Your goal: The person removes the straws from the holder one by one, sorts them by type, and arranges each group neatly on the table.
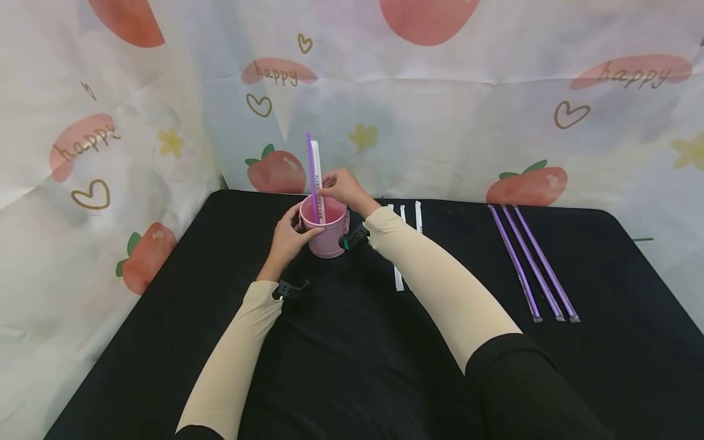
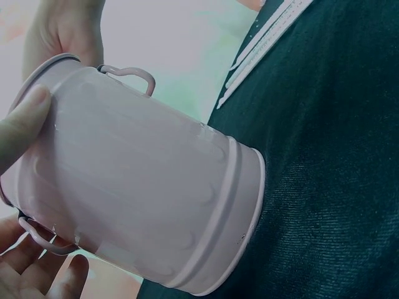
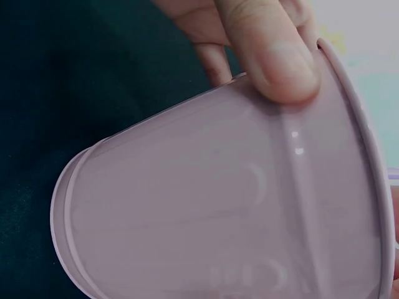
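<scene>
A small pink metal bucket (image 1: 326, 239) with side handles stands upright near the table's back edge. My left hand (image 1: 288, 235) grips it at the upper left, thumb across the front below the rim; in the right wrist view that thumb (image 3: 283, 71) presses on the wall. Inside lean a purple straw (image 1: 311, 162) and a white paper-wrapped straw (image 1: 316, 156) with printing on it. Above the rim my right hand (image 1: 346, 188) pinches the white straw. The left wrist view shows the bucket's side (image 2: 143, 168) large, hiding what is inside.
Several white wrapped straws (image 1: 419, 215) lie to the bucket's right, partly hidden under my right forearm. Farther right lie three purple straws (image 1: 530, 263) in clear wrappers, side by side on the black tablecloth (image 1: 352, 366). A printed curtain (image 1: 440, 122) hangs behind the table.
</scene>
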Available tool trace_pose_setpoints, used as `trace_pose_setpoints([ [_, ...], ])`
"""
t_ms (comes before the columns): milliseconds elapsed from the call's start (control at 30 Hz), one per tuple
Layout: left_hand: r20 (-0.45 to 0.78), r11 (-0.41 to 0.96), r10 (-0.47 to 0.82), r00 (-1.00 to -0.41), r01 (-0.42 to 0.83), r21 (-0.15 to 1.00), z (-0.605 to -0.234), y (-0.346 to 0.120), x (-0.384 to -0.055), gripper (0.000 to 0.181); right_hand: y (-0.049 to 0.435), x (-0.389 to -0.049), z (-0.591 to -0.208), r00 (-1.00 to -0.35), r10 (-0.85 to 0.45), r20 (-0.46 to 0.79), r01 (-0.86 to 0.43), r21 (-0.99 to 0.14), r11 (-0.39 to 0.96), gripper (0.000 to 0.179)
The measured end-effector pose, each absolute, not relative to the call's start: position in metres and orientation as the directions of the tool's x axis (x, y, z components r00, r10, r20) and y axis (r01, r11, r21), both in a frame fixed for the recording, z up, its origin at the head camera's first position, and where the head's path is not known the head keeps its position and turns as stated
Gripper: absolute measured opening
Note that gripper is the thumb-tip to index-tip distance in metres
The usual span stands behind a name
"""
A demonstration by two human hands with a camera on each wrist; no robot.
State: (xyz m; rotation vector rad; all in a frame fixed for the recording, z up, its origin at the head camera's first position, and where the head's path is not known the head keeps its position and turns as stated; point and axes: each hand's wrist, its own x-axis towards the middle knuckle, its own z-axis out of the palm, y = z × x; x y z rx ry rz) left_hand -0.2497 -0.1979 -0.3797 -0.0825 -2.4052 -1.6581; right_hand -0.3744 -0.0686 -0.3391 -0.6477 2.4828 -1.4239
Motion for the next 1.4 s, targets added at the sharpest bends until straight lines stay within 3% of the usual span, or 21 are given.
trace_pose_setpoints([
  [333,0.222,0.366,-0.081,-0.972,0.179,0.913,-0.378,-0.197,-0.249,0.073,-0.065,-0.377,-0.340,-0.892,-0.449,0.060,-0.276,-0.858,0.433,0.021],
  [1033,0.210,0.362,-0.088,-0.974,0.165,0.917,-0.379,-0.197,-0.249,0.072,-0.049,-0.383,-0.327,-0.912,-0.401,0.085,-0.196,-0.950,0.244,0.025],
  [1400,0.248,0.361,-0.106,-0.963,0.194,0.912,-0.413,-0.209,-0.275,0.076,-0.041,-0.384,-0.313,-0.926,-0.331,0.183,-0.236,-0.963,0.127,0.024],
])
